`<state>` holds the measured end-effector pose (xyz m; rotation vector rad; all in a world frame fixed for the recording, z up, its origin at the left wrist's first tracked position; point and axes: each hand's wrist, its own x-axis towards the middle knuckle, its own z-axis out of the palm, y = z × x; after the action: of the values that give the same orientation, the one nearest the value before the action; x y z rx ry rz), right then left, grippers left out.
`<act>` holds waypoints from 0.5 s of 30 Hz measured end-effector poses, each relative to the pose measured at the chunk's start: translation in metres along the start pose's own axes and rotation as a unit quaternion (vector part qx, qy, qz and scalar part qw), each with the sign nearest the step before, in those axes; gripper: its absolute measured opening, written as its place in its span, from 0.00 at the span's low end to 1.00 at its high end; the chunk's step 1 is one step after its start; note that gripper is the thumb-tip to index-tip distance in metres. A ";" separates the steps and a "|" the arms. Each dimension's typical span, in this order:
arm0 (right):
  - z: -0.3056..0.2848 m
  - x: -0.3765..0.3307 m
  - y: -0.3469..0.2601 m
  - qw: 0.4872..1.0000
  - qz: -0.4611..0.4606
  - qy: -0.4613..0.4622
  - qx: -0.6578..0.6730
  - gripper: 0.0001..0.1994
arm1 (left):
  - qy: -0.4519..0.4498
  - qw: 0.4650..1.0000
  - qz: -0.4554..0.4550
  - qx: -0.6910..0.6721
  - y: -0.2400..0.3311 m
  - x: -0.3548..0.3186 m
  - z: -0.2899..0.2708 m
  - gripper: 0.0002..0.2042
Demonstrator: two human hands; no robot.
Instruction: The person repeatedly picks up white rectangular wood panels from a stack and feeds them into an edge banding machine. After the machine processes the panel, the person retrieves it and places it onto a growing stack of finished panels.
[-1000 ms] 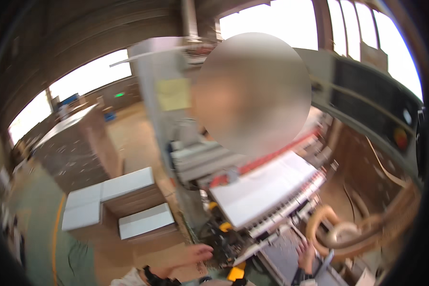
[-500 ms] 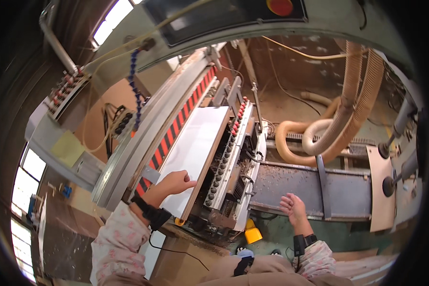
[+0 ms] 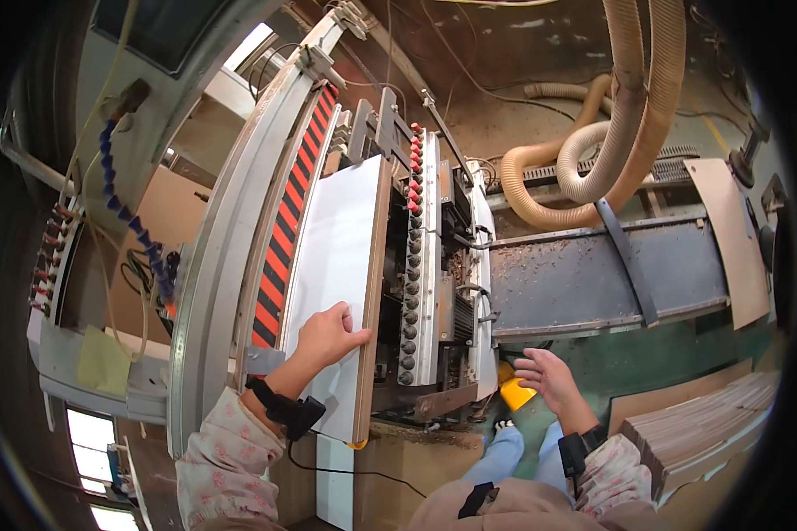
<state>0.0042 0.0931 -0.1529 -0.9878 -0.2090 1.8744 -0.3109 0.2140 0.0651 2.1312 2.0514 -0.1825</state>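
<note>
Your left hand (image 3: 328, 338) is over the near part of the white board (image 3: 338, 234), fingers bent and thumb at its right edge; whether it actually grips, you cannot tell from this view. The board lies lengthwise on the machine, between the red-and-black striped strip (image 3: 294, 217) and the row of knobs (image 3: 410, 296). Your right hand (image 3: 547, 379) is open and empty, fingers loosely extended, near the yellow pedal (image 3: 517, 396) below the grey conveyor (image 3: 558, 288).
</note>
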 end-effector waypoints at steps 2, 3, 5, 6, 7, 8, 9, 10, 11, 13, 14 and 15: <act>0.018 0.017 0.007 0.999 0.008 -0.043 -0.018 0.17 | -0.005 1.000 0.007 -0.011 0.002 -0.001 -0.009 0.17; 0.030 0.024 0.010 0.997 0.014 -0.064 -0.032 0.18 | -0.010 1.000 0.004 -0.020 0.001 -0.004 -0.010 0.17; 0.046 0.039 0.013 0.995 0.022 -0.090 -0.044 0.18 | -0.002 0.999 0.011 -0.043 0.002 -0.001 -0.012 0.15; 0.055 0.047 0.014 0.993 0.028 -0.105 -0.049 0.18 | 0.003 0.999 0.011 -0.054 0.001 -0.001 -0.016 0.15; 0.064 0.053 0.014 0.991 0.033 -0.119 -0.055 0.18 | 0.005 0.999 0.009 -0.053 0.002 0.001 -0.021 0.15; 0.073 0.059 0.013 0.988 0.038 -0.133 -0.061 0.18 | 0.007 0.999 0.007 -0.053 0.001 0.001 -0.029 0.16; 0.084 0.066 0.013 0.986 0.044 -0.148 -0.067 0.18 | 0.009 0.999 0.004 -0.053 -0.002 0.001 -0.036 0.16; 0.095 0.074 0.013 0.983 0.039 -0.166 -0.070 0.18 | 0.019 0.998 0.014 -0.056 -0.004 -0.002 -0.043 0.15; 0.110 0.084 0.013 0.979 0.034 -0.185 -0.073 0.19 | 0.020 0.995 0.001 -0.093 -0.004 -0.006 -0.054 0.13; 0.149 0.102 0.005 0.967 0.029 -0.245 -0.061 0.19 | 0.000 0.984 -0.038 -0.175 -0.007 -0.015 -0.071 0.13; 0.169 0.109 -0.003 0.964 0.025 -0.256 -0.060 0.21 | -0.015 0.973 -0.060 -0.220 -0.011 -0.016 -0.077 0.13; 0.189 0.114 -0.011 0.960 0.018 -0.272 -0.062 0.23 | -0.018 0.970 -0.060 -0.236 -0.016 -0.019 -0.082 0.13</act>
<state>-0.1453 0.2409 -0.0845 -0.5357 -0.6434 2.1545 -0.3306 0.2130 0.1486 1.7061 1.9582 0.2302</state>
